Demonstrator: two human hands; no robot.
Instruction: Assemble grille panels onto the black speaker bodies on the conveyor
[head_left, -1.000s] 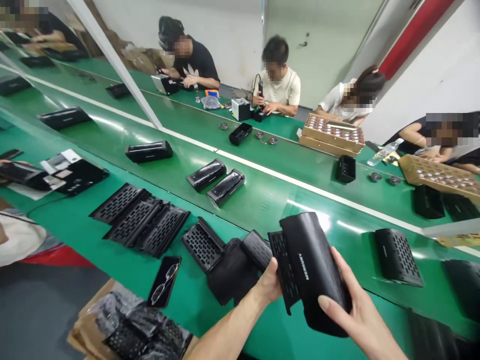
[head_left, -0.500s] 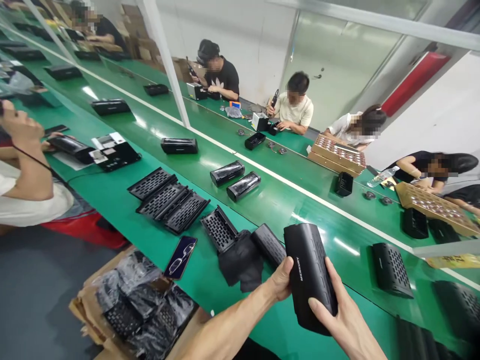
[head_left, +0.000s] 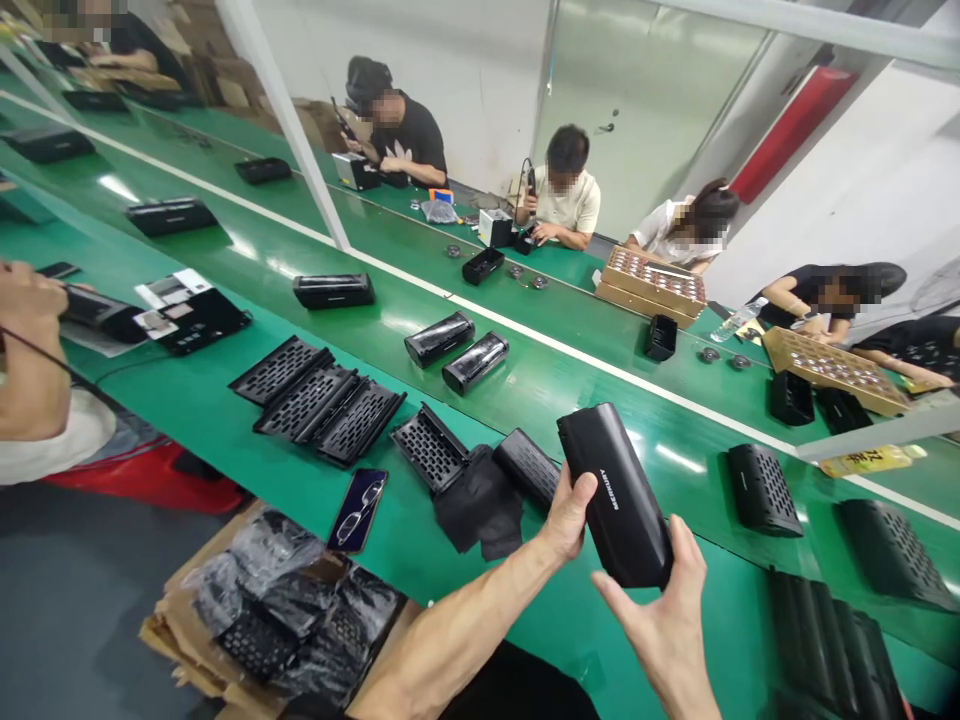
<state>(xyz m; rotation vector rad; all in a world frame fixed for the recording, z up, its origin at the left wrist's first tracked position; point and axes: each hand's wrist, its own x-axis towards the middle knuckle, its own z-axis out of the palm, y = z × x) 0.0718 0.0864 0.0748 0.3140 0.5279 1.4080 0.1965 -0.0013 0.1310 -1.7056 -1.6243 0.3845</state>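
Note:
A black speaker housing [head_left: 619,500] with white MERKURY lettering is tilted in front of me. My left hand [head_left: 570,510] grips its left side, thumb on the front face, other fingers hidden behind. At the lower right end, my right hand [head_left: 664,630] is spread around the housing, its thumb lifted off and a finger by the right edge; its other fingers are mostly hidden. Just beyond my left hand lie another black housing [head_left: 525,465], a black cloth [head_left: 480,510] and a perforated black grille panel [head_left: 429,448].
More grille panels [head_left: 319,400] lie leftward, beside a phone with glasses [head_left: 358,510]. Below is a carton [head_left: 169,620] of wrapped black parts. Housings [head_left: 761,490] sit along the green conveyor [head_left: 540,380]. Several co-workers sit opposite; one co-worker's arm [head_left: 34,350] shows at left.
The perforated panel beside the housing's left edge has gone out of sight. My right thumb has come off the housing's front. The view has shifted.

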